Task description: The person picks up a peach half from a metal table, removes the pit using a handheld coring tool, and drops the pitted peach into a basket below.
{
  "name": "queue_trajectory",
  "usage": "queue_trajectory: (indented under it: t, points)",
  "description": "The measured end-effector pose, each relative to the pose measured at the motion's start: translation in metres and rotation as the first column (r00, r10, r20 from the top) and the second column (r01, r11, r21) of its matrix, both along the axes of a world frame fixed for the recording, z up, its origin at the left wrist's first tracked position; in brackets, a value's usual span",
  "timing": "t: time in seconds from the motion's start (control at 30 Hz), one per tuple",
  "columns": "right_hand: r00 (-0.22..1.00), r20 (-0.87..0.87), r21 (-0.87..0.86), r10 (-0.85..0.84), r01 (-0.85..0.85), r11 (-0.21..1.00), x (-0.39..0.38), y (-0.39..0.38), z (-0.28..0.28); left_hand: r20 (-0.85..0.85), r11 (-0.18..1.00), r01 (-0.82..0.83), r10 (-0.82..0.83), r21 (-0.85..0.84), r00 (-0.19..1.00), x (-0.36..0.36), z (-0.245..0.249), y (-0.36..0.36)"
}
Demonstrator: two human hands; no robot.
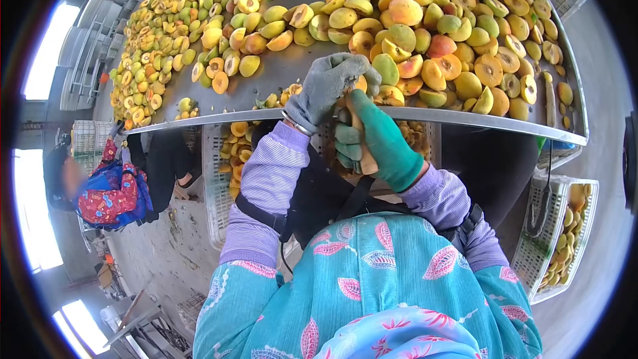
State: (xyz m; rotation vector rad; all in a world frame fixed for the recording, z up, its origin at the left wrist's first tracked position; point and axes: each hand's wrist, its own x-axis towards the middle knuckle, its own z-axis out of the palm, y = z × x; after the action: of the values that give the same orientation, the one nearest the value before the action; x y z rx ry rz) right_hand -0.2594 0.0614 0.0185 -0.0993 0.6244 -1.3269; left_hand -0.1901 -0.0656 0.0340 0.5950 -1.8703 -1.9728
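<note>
My left hand (330,90), in a grey glove, is closed on a fruit (361,84) at the table's near edge; only a bit of yellow shows between the fingers. Wrapped round a wooden handle (362,139) is my right hand (385,139), in a green glove. The handle's upper end meets the fruit, and the tool's tip is hidden by my left hand. Many halved yellow and orange fruits (488,70), some with pits showing, lie heaped on the metal table (279,70) just beyond both hands.
Under the table edge (465,116) stands a white crate (216,186) with fruit halves. Another filled crate (538,246) is at the right. On the left a co-worker (116,193) sits at the table. Racks of stacked trays (86,46) stand farther back.
</note>
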Motion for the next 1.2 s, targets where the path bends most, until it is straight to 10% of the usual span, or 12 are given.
queue_trajectory:
  t: [0.07, 0.2, 0.43, 0.67, 0.7, 0.73, 0.8, 0.83, 0.87, 0.9, 1.0, 1.2]
  points:
    - [0.835, 0.531, -0.167, 0.144, -0.064, 0.984, -0.005, 0.006, -0.006, 0.019, 0.999, -0.026, 0.026, 0.029, 0.999, 0.003, 0.003, 0.002]
    - [0.966, -0.225, -0.067, 0.127, -0.146, 0.987, -0.004, 0.007, -0.012, 0.077, 1.000, -0.001, 0.003, -0.021, 0.997, 0.001, -0.004, -0.003]
    - [0.832, 0.415, -0.277, 0.369, -0.271, 0.922, -0.002, -0.001, 0.001, -0.084, 0.939, -0.218, 0.203, -0.267, 0.976, 0.030, 0.008, 0.017]
    - [0.721, 0.394, -0.383, 0.570, -0.435, 0.815, 0.031, 0.002, 0.007, -0.011, 0.543, -0.551, 0.718, 0.633, 0.696, 0.073, 0.022, 0.046]
    - [0.659, 0.468, -0.409, 0.589, -0.430, 0.805, 0.035, 0.002, 0.002, -0.006, 0.625, -0.624, 0.709, 0.469, 0.705, 0.080, 0.027, 0.050]
    - [0.595, 0.533, -0.427, 0.602, -0.425, 0.798, 0.036, 0.004, 0.000, -0.129, 0.617, -0.708, 0.716, -0.343, 0.686, 0.099, 0.010, 0.047]
    - [0.666, 0.497, -0.332, 0.556, -0.447, 0.831, 0.018, 0.018, -0.004, 0.015, 0.653, -0.757, 0.757, -0.029, 0.653, 0.141, 0.010, 0.041]
    - [0.763, 0.401, -0.229, 0.507, -0.452, 0.862, 0.005, 0.023, -0.018, 0.272, 0.614, -0.390, 0.714, -0.687, 0.645, 0.187, -0.011, 0.014]
    - [0.847, 0.289, -0.123, 0.447, -0.430, 0.895, -0.003, 0.028, -0.031, 0.315, 0.244, 0.211, 0.837, -0.947, 0.447, 0.233, -0.032, -0.013]
    - [0.895, 0.198, 0.053, 0.399, -0.416, 0.908, -0.005, 0.034, -0.041, 0.369, 0.368, 0.203, 0.929, -0.907, -0.032, 0.203, -0.014, 0.007]
    - [0.940, -0.046, 0.369, 0.337, -0.298, 0.881, -0.009, 0.054, -0.054, 0.157, 0.367, -0.255, 0.793, -0.895, 0.589, 0.125, -0.008, 0.005]
    - [0.745, -0.590, 0.238, 0.311, -0.207, 0.949, -0.035, 0.063, -0.027, 0.485, 0.712, 0.061, 0.410, -0.700, 0.772, -0.054, 0.003, 0.019]
